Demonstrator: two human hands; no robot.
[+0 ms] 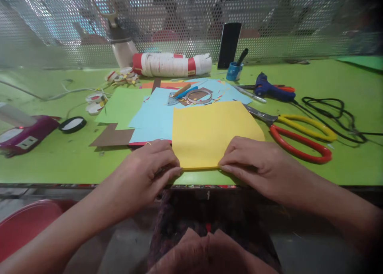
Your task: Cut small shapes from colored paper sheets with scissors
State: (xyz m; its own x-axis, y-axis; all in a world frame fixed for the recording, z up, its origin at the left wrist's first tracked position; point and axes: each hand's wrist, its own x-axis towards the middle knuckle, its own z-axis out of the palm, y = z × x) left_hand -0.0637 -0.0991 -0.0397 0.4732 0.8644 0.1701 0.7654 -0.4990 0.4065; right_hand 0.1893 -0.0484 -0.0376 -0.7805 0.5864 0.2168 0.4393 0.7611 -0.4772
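Observation:
A sheet of yellow paper (212,134) lies at the front of the green table, its near edge folded or rolled into a narrow strip. My left hand (154,164) pinches the left end of that strip between thumb and fingers. At the other end, my right hand (254,162) pinches it the same way. The sheet's right side curves up a little. Just beyond my right hand lie large scissors (278,120) with one yellow and one red handle. Light blue paper (152,114) sits under and behind the yellow sheet.
Brown (109,136) and green paper (122,106) lie at left. A purple power strip (30,136) and a black-rimmed round lid (72,124) are farther left. A blue glue gun (263,86) with a black cord, a blue pot (234,71) and a phone (229,44) stand toward the back.

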